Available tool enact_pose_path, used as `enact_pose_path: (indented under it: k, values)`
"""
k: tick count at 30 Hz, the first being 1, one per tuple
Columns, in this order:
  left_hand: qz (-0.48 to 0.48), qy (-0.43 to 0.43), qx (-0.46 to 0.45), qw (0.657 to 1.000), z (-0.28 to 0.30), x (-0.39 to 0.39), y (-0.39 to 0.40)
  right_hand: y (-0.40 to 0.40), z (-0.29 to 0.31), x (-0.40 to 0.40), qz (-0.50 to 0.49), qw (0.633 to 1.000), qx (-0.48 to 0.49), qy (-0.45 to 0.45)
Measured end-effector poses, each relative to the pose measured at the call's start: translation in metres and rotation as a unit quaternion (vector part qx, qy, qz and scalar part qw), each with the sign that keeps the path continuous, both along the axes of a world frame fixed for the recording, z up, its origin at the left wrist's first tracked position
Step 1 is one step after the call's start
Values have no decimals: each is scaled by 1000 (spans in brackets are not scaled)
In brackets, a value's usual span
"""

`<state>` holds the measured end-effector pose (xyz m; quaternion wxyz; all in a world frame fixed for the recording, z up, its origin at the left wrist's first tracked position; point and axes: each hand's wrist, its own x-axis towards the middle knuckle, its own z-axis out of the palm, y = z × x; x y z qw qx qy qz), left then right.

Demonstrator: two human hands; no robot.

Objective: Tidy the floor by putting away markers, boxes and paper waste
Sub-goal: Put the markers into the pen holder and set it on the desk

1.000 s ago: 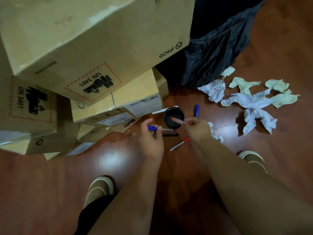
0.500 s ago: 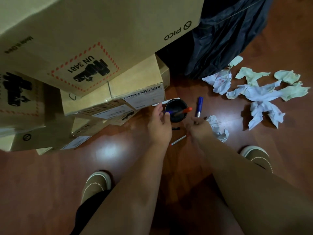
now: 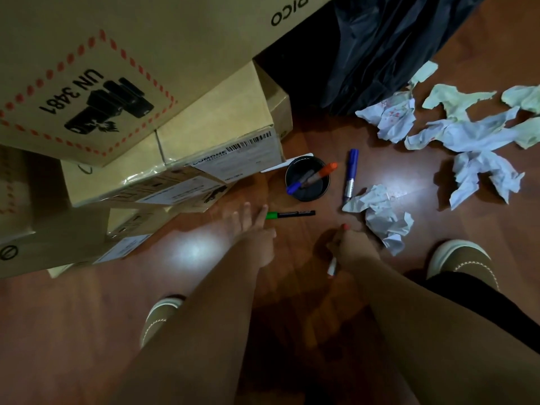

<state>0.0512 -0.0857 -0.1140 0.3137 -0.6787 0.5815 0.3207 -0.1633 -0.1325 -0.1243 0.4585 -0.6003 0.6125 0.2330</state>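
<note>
A black cup (image 3: 307, 192) stands on the wooden floor holding a red-capped marker (image 3: 326, 171) and a blue-capped marker (image 3: 295, 187). A large blue marker (image 3: 351, 173) lies on the floor right of the cup. A green-capped black marker (image 3: 290, 214) lies in front of the cup. My left hand (image 3: 254, 232) is open, its fingertips touching the green cap. My right hand (image 3: 350, 247) is shut on a thin red-and-white marker (image 3: 332, 267). Crumpled paper (image 3: 380, 215) lies beside my right hand.
Stacked cardboard boxes (image 3: 122, 83) fill the left and top. A black plastic bag (image 3: 380, 48) stands behind the cup. Several more crumpled papers (image 3: 467, 133) are scattered at the right. My two shoes (image 3: 458, 258) rest on the floor.
My left hand let go of the blue-capped marker in the cup and drew back to the green marker. My right hand closed on the thin red-and-white marker and lifted it.
</note>
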Motion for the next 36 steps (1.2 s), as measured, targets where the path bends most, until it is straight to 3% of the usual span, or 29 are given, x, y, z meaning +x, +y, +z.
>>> enact_pose_path:
  k: [4,7,10,13,17,19,23,26,31,36]
  values:
    - [5,30,67,997,0,9,-11,14,0,-19,41,998,-15,40]
    - [73,32,43,996,0,1,-6,17,7,-23,37,999,-6,13]
    - [114,122,-34,985,8,-8,3,9,31,-17,-122,983,-28,-137]
    - [136,171,-114,969,31,-14,15,-6,55,-8,-161,950,-133,-230]
    - [163,174,-191,952,73,-5,27,-30,92,11,-251,887,-300,-246]
    - [191,165,-239,938,88,6,31,-41,106,21,-308,859,-313,-263]
    - [205,185,-315,908,111,11,29,-49,107,33,-364,842,-287,-278]
    - [212,210,-384,874,124,-4,13,-46,102,39,-353,857,-268,-264]
    - [268,227,-419,837,114,-25,-19,-41,79,23,-332,875,-287,-204]
    - [361,285,-389,798,90,-38,-33,-59,52,-5,-216,952,-205,-72]
